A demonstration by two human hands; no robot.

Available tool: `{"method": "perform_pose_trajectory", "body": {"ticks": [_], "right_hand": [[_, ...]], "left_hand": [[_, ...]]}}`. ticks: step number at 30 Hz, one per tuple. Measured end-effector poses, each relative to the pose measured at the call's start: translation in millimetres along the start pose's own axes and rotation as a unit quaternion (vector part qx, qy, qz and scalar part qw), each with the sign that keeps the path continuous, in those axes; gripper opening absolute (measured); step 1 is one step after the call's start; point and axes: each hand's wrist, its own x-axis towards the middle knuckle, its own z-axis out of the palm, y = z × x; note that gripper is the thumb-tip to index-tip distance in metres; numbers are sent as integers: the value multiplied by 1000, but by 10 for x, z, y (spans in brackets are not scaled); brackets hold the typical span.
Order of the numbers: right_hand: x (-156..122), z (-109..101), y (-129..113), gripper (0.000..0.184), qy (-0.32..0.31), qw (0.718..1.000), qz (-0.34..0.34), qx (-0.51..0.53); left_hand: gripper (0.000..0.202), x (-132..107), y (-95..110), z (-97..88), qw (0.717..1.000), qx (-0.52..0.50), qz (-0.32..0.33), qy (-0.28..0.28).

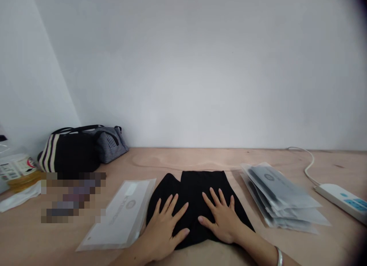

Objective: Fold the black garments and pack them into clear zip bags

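Note:
A black garment that looks like a pair of shorts [190, 193] lies spread on the wooden table in front of me. My left hand [166, 227] rests flat on its left half, fingers spread. On the right half, my right hand [222, 218] presses down with its fingers apart too. Just left of the garment lies a frosted plastic bag [117, 216] with a printed logo, flat on the table. To the right sits a stack of similar frosted bags [278, 193] with dark contents showing through.
A white power strip [344, 199] with a cable lies at the right edge. Back left stand a black bag with cream stripes [76, 153] and a striped bag [113, 145]. A container with yellow contents [21, 174] and white tissue [21, 196] are at far left, beside a pixelated patch.

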Motion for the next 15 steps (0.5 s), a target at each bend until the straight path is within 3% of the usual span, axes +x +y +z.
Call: {"method": "perform_pose_trajectory", "body": {"ticks": [3, 5, 8, 10, 12, 15], "right_hand": [[60, -80, 57, 57, 21, 1000, 22, 0], [116, -237, 182, 49, 84, 994, 54, -45], [180, -570, 486, 49, 205, 947, 167, -183], [193, -757, 712, 49, 198, 919, 257, -224], [183, -857, 904, 42, 148, 916, 308, -209], [151, -854, 1067, 41, 136, 935, 266, -190]], "left_hand": [[56, 1, 0, 9, 1000, 3, -3, -2], [56, 0, -4, 12, 1000, 3, -2, -5], [56, -4, -10, 9, 1000, 2, 0, -5], [56, -2, -11, 6, 1000, 0, -1, -4], [56, 4, -9, 4, 1000, -3, 0, -6], [56, 10, -6, 5, 1000, -6, -2, -11]]}}
